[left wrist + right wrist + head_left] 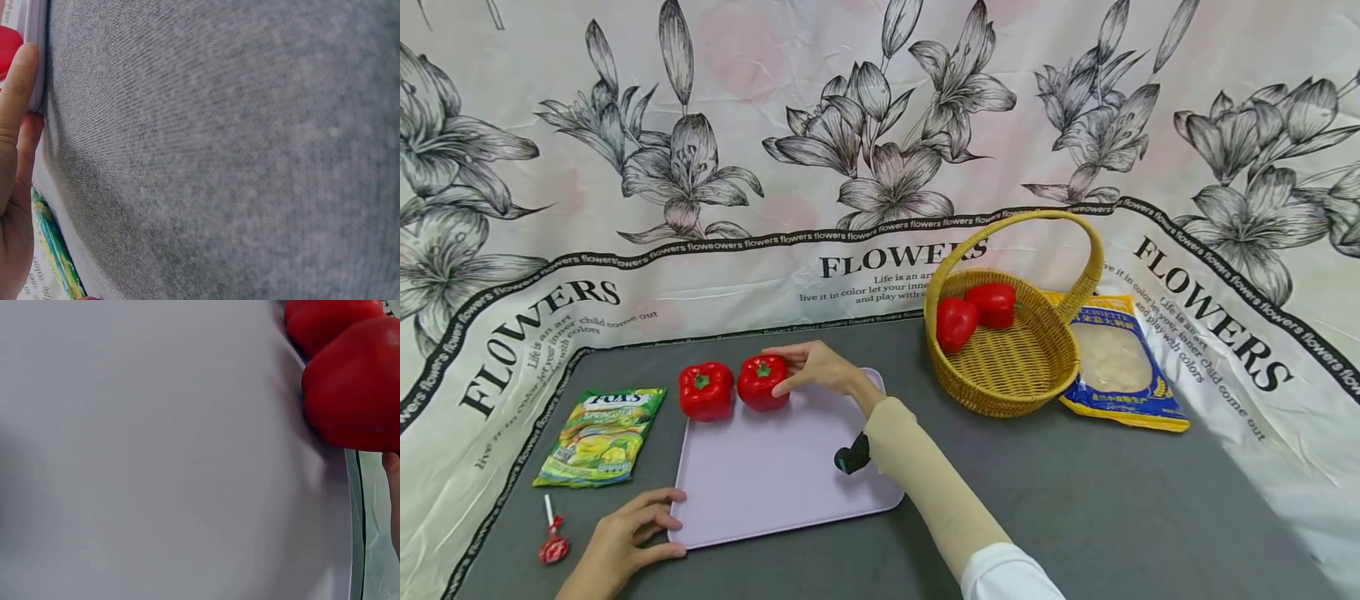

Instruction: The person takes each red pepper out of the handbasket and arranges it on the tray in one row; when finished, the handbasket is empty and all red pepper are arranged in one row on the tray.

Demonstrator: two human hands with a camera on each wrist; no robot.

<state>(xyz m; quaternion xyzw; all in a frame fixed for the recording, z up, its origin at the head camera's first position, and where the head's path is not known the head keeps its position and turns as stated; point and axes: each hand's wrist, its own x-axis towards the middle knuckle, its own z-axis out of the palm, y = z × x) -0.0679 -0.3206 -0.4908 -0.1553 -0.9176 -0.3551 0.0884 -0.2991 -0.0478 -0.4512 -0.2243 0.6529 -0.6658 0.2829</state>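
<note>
1 right grip pinches a red pepper; 1 relaxed left grip touches the tray.

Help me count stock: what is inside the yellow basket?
Two red peppers lie inside the basket, toward its far left side. Bare woven bottom shows beside them; what lies directly beneath the peppers is covered.

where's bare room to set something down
Middle of the tray, between left hand and right forearm; the tabletop right of that forearm, in front of basket and yellow bag. Crowded: tray's far left corner, where right hand grips one red pepper beside another pepper.
</note>
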